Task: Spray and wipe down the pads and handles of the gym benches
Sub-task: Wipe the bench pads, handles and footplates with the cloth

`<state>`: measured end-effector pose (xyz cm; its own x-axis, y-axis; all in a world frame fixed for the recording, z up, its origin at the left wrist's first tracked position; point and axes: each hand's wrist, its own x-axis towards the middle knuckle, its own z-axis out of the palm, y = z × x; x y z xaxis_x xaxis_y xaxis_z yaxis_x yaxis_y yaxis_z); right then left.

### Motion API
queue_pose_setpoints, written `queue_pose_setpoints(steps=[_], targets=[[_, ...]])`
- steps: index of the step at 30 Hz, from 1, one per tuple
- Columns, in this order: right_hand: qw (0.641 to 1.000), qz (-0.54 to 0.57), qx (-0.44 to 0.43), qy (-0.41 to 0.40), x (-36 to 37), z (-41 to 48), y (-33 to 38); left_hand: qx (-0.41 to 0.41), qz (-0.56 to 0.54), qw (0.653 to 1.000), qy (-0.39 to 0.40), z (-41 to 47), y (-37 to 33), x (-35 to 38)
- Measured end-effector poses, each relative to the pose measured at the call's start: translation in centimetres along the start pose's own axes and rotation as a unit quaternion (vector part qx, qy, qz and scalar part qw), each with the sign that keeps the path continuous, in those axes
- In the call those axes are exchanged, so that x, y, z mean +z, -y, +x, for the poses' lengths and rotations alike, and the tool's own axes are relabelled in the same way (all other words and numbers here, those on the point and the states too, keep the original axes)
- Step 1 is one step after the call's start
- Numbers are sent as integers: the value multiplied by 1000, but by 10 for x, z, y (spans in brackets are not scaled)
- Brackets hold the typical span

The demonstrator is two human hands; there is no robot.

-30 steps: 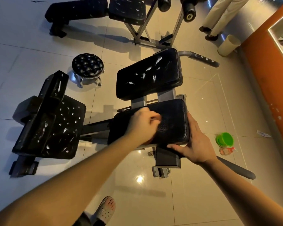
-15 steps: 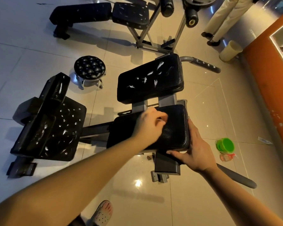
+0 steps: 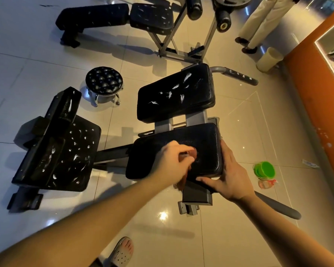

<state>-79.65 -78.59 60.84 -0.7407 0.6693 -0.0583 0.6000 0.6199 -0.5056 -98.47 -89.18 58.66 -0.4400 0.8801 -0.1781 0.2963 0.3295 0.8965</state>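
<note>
Glossy pale floor tiles (image 3: 46,64), orange wall (image 3: 320,112), round tufted stool (image 3: 104,80), cream bin (image 3: 269,59).

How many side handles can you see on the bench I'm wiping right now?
2. The far handle, flecked white, sticks out right of the foam-streaked pad. The near handle emerges below the right hand. Left-side ones may be hidden.
</note>
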Motion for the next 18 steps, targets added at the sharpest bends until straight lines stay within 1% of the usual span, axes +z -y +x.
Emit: queue_pose_setpoints(steps=[2, 3, 5, 7, 8, 9, 11, 13, 15, 17, 18], targets=[[1000, -7, 4, 2, 0, 0, -1, 38, 52, 998, -1, -13, 8, -1], [1000, -8, 4, 2, 1, -1, -2, 34, 67, 997, -1, -16, 22, -8], [1000, -6, 6, 3, 1, -1, -3, -18, 109, 994, -12, -13, 63, -30], [1000, -8, 8, 6, 1, -1, -3, -112, 163, 979, -47, -8, 102, -53], [1000, -9, 8, 7, 1, -2, -4, -149, 174, 972, -59, -7, 111, -58], [1000, -9, 8, 7, 1, -2, -4, -160, 174, 969, -67, -5, 109, -57], [1000, -15, 13, 6, 1, -1, -5, -115, 140, 981, -65, -3, 81, -38], [1000, -17, 15, 8, 2, -1, -5, -37, 91, 994, -41, -10, 41, -15], [1000, -17, 14, 6, 3, 0, -6, 30, 77, 997, -8, -24, 19, -3], [1000, -19, 16, 7, 3, 0, -6, 49, 92, 995, 3, -24, 37, -12], [1000, -18, 16, 7, 3, 0, -6, 28, 108, 994, -2, -19, 56, -22]])
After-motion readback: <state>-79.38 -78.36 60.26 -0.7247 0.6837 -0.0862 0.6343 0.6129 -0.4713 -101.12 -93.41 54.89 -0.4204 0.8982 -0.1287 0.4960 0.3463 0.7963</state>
